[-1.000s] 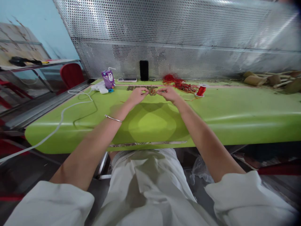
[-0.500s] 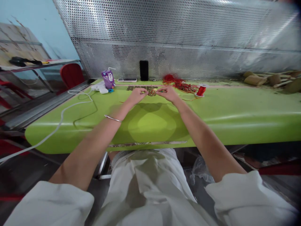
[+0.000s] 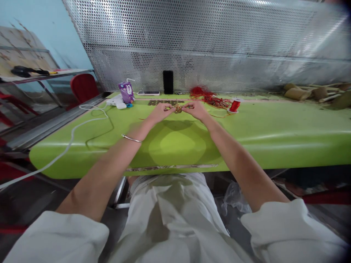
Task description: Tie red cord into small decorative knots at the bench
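Observation:
Between my two hands, just above the green tabletop, is a small cluster of brass-coloured, coin-like discs with red thread (image 3: 178,109). My left hand (image 3: 161,111) pinches its left edge with thumb and forefinger. From the right, my right hand (image 3: 195,109) grips the opposite edge in the same way. Fine detail of the cluster is too small to make out. Behind my left hand lie dark, coin-like discs (image 3: 156,102) in a row on the table. A spool of red thread (image 3: 234,105) stands to the right of my right hand.
A tangle of red cords (image 3: 211,98) lies at the back of the green table (image 3: 274,124). A black phone (image 3: 168,82) leans on the perforated metal panel (image 3: 208,47). At left are a purple box (image 3: 126,92) and a white cable (image 3: 71,137); wooden mallet-like pieces (image 3: 297,93) lie far right.
The disc cluster has turned between my fingers and now looks narrower and more bunched. Both hands have stayed in nearly the same place.

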`<state>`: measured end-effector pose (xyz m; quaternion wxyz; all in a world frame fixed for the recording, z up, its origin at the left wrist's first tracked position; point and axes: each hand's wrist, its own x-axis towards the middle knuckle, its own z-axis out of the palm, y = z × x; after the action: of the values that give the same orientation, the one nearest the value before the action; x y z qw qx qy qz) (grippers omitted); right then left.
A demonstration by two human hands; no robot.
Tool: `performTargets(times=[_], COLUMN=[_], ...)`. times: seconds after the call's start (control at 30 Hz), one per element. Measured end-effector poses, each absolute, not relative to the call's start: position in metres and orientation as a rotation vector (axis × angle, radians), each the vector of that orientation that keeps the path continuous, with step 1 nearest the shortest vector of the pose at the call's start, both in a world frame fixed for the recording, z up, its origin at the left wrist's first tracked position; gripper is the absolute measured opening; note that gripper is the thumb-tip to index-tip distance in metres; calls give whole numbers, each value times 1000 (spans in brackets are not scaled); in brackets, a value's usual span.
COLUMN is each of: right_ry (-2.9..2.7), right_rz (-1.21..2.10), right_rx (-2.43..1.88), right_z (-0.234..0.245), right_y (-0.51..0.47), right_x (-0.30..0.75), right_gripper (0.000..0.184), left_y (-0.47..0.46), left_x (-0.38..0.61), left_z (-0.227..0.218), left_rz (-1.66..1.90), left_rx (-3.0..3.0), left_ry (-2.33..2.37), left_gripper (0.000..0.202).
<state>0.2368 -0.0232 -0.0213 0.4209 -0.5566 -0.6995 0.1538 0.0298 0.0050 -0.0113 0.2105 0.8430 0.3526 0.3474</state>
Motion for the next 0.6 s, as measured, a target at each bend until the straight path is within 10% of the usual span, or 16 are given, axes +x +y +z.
performTargets(times=[0.6], right_ry=[-1786], right_rz=[445], right_rx=[-1430], right_z=[-16], right_y=[-33], right_x=[230], right_gripper=[22], left_y=[3], left_x=[28], left_z=[-9], left_rz=[1002], left_rx=[2312], left_ry=[930], left_gripper=[20])
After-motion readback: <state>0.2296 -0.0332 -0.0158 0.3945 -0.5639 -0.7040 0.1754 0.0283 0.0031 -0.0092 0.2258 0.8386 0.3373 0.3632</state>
